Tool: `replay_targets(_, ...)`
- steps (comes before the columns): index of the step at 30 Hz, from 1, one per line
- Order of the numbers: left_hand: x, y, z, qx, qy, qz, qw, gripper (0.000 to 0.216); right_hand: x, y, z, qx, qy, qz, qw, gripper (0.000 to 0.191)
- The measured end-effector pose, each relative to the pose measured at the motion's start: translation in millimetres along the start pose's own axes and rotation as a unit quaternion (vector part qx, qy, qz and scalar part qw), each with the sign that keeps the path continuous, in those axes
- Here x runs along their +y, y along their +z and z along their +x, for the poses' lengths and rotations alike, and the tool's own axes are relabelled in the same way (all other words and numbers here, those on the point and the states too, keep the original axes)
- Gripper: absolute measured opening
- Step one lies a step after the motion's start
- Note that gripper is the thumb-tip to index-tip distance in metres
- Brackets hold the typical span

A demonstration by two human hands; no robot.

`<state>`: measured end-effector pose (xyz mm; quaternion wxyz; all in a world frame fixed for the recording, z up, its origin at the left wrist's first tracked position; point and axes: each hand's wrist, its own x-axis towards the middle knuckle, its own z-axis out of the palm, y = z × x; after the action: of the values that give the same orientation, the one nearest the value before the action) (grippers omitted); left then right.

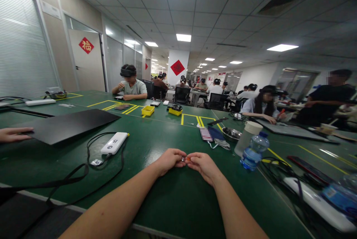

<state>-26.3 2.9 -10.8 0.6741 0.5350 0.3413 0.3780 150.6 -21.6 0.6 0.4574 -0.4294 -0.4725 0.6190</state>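
Note:
Both my hands rest on the green table (pixel 173 198) in front of me, knuckles up and fingertips meeting. My left hand (pixel 170 160) is closed in a pinch on a tiny dark and silver piece (pixel 183 159). My right hand (pixel 203 165) is closed in a pinch on a tiny orange-red piece (pixel 188 159). The two pieces touch or nearly touch between my fingertips; I cannot make out what they are.
A white power bank (pixel 114 143) with a black cable lies left of my hands, beside a black board (pixel 69 124). A water bottle (pixel 254 150) and a white-lidded cup stand to the right, near a metal bowl (pixel 232 133). Another person's hand (pixel 13 134) rests at the far left. Several seated people work further back.

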Motion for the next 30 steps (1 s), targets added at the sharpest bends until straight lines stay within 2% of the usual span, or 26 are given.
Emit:
replay_targets(17,-2.2,-0.6,0.4,0.007,0.013,0.007,1.0,0.026,1.0,-0.8,0.5,-0.003,-0.009,-0.016,1.0,0.018)
replay_targets(24,-1.5,-0.8,-1.9,-0.015,0.033,0.058,0.998,0.025,1.6,0.0,1.0,0.004,-0.018,-0.022,1.0,0.02)
replay_targets(30,1.5,2.4,-3.0,0.009,0.032,-0.007,0.999,0.023,-1.6,2.9,-0.6,0.012,-0.04,-0.019,0.999,0.023)
